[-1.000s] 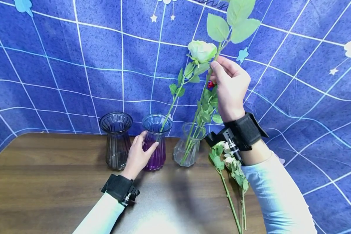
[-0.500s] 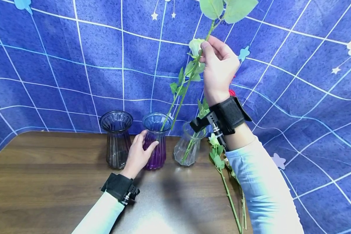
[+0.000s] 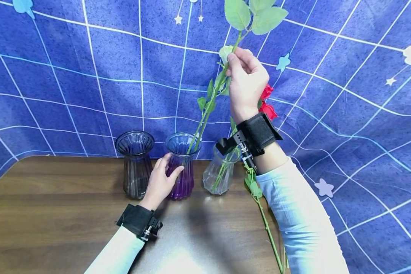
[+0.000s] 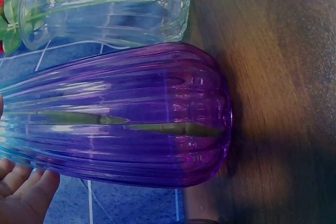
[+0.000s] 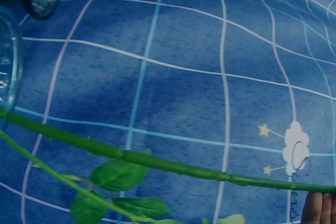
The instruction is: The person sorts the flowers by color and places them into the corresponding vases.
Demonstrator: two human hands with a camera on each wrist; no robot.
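My left hand [image 3: 160,183] holds the purple-and-blue ribbed glass vase [image 3: 185,182] by its side, thumb in front. My right hand [image 3: 247,80] pinches a long green flower stem [image 5: 173,166] high up, just below its large leaves [image 3: 238,15]; its bloom is outside the head view. The stem slants down into the vase mouth. A second stem with a pale white-green rose [image 3: 225,53] stands in the same vase, partly hidden behind the right hand. Through the purple glass [image 4: 121,145] in the left wrist view, one stem end lies near the base and another higher up.
A dark grey ribbed vase [image 3: 137,177] stands to the left. On the right, a clear glass vase [image 3: 212,177] holds stems with red roses [image 3: 268,110], partly behind my right wrist. More cut stems [image 3: 268,228] lie on the wooden table [image 3: 61,213]. A blue patterned cloth [image 3: 72,95] hangs behind.
My right hand has moved left with the stem, bringing its lower end from over the clear vase into the purple vase's mouth. My left hand stays on the purple vase.
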